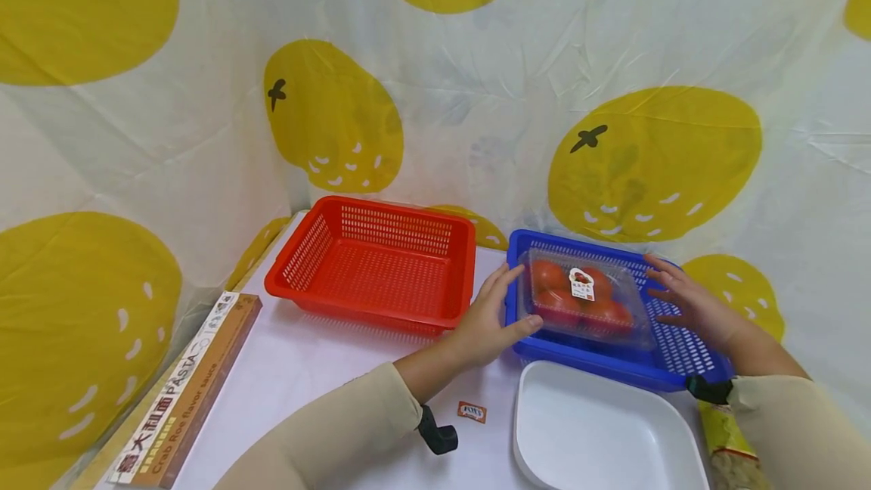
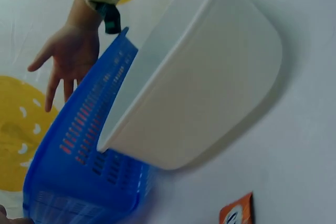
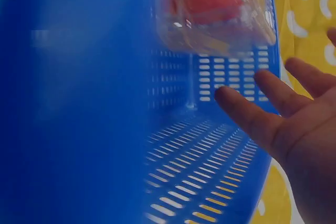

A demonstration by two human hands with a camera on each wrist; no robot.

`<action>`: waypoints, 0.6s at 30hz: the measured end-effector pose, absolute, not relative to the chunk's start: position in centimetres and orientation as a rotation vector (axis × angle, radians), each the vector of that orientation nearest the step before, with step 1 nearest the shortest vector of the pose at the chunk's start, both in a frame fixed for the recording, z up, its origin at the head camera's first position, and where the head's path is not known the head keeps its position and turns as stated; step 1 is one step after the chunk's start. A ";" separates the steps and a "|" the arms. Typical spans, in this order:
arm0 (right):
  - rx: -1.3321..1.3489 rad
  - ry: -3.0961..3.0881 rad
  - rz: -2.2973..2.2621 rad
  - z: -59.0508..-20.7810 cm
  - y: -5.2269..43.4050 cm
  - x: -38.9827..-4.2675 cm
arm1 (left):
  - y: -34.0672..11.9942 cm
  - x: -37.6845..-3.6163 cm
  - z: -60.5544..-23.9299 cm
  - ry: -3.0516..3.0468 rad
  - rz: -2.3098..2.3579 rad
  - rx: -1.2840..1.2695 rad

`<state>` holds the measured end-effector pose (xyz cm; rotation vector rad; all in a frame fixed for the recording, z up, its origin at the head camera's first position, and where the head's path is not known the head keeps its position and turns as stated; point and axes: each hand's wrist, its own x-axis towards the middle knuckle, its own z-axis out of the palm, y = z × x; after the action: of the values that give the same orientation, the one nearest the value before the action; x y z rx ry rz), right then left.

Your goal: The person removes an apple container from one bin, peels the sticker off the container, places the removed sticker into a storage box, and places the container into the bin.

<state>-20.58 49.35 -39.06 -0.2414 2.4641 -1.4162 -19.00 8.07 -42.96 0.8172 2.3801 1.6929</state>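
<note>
You are reaching for the tomato box [image 1: 584,299] in the blue basket [image 1: 680,358] at right of the frame, left hand [image 1: 486,320] touching it, right hand [image 1: 690,302] spread beside, so next I think both must close on its sides.

A red basket [image 1: 370,267] with a slotted mesh pattern stands at the table's far edge, and beside it a blue basket [image 1: 680,354] of the same slotted pattern holds a clear box [image 1: 585,301] of red tomatoes with a small white and red label. Nearer the front edge lie a plain white tray [image 1: 599,429] and a small orange and white packet [image 1: 471,411], on a white table [image 1: 306,376]. Along the left edge lies a brown and white pasta box [image 1: 184,392], and behind hangs a white sheet [image 1: 476,97] patterned with big yellow fruit shapes.
</note>
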 end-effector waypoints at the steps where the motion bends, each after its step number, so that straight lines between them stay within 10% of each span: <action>1: -0.237 2.439 -1.425 -39.1 49.5 -20.8 | 8.2 -18.9 -43.1 2.370 1.708 0.799; 18: -0.101 2.239 -1.488 -40.1 50.3 -23.8 | 10.4 -18.9 -46.7 2.176 1.949 0.420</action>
<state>-23.79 50.32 -40.05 -0.1006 2.2390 -1.4880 -18.91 10.42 -46.68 0.4203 2.1759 1.9493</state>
